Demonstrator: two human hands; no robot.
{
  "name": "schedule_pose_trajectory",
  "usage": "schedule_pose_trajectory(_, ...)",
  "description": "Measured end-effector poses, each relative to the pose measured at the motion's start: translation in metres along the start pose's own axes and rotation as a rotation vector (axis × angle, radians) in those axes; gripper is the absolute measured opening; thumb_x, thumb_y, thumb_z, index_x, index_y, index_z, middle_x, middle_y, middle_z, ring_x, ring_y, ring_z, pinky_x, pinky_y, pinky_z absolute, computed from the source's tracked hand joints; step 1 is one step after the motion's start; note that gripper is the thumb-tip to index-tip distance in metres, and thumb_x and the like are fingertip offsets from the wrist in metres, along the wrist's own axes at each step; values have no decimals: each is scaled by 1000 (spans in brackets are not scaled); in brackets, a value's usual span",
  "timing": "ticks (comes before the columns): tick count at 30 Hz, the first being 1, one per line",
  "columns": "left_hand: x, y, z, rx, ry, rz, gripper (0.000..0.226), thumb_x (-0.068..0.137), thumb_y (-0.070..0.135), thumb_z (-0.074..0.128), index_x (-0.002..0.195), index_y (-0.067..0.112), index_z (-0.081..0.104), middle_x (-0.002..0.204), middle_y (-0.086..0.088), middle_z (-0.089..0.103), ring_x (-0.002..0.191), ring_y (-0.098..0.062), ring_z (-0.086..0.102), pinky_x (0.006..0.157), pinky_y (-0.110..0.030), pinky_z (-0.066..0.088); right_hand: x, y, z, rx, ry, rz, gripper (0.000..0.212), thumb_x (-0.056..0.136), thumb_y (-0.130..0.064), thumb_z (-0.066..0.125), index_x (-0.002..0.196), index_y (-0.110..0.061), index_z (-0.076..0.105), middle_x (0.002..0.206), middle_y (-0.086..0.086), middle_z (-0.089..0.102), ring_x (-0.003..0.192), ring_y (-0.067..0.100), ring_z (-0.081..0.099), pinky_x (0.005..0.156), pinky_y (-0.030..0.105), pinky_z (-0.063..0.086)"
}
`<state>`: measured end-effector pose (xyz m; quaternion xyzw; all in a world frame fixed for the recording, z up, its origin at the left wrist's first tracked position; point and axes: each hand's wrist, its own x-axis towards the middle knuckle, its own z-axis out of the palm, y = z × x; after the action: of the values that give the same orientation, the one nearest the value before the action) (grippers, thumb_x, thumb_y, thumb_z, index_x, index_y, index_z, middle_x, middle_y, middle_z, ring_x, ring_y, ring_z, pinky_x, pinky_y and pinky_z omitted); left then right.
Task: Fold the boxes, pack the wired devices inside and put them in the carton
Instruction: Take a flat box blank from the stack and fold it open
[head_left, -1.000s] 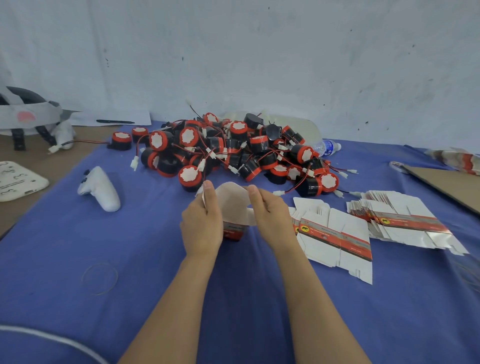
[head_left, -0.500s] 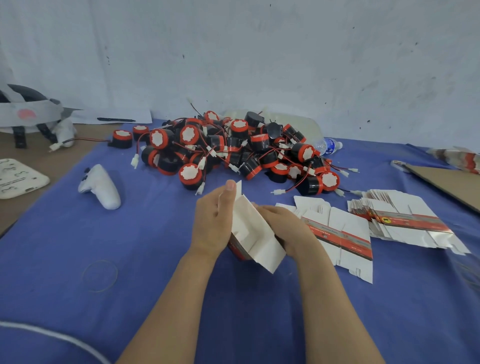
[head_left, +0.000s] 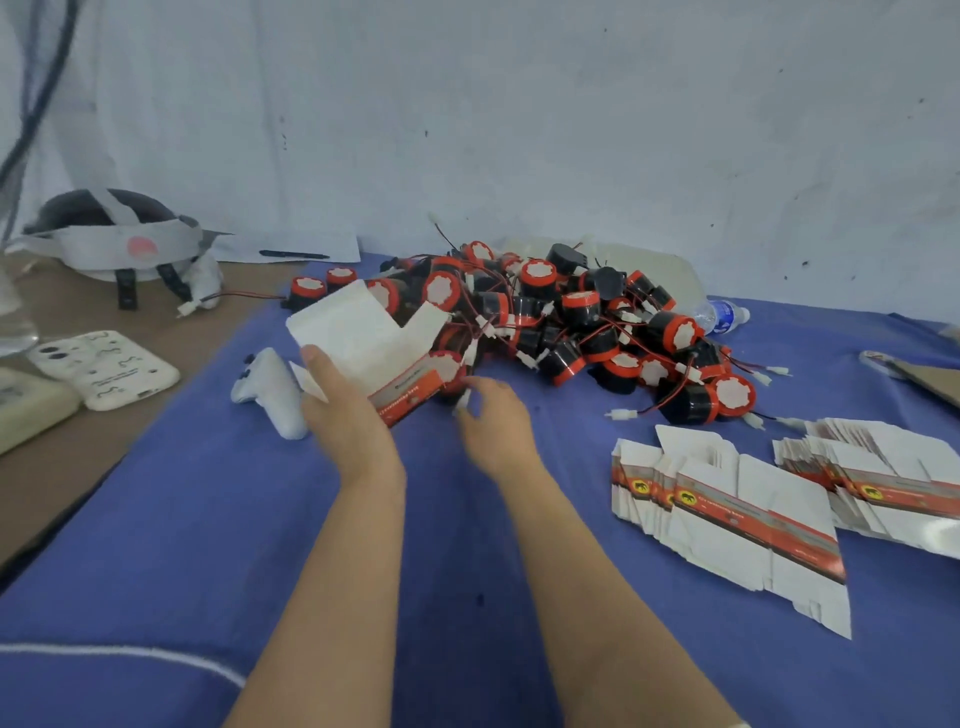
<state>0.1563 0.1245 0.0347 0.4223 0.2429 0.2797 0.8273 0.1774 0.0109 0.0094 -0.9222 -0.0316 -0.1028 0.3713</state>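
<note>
While left hand (head_left: 344, 413) grips box (head_left: 358, 335), right hand (head_left: 493, 418) hovers beside.

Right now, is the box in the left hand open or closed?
Open: the box in the left hand has its white top flaps standing up, untucked.

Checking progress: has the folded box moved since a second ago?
Yes. The box, in the left hand, went forward and left, up to the device pile, beside the white controller.
</note>
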Motion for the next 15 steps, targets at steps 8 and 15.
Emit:
schedule_pose_trajectory(8,23,-9,8,-47,110,31,24,99,43,40,114,24,39,115,2,59,100,-13,60,74,-21,47,43,-24,32,-353,-154,37,72,95,-2,38,153,-30,6,160,7,2,145,36,2,117,50,12)
schedule_pose_trajectory(15,23,-14,12,-9,126,42,26,101,41,37,118,22,38,118,-1,56,103,-15,58,71,-20,48,29,-28,21,-260,21,-102,53,91,-30,59,139,-27,37,133,10,43,120,31,39,96,39,35)
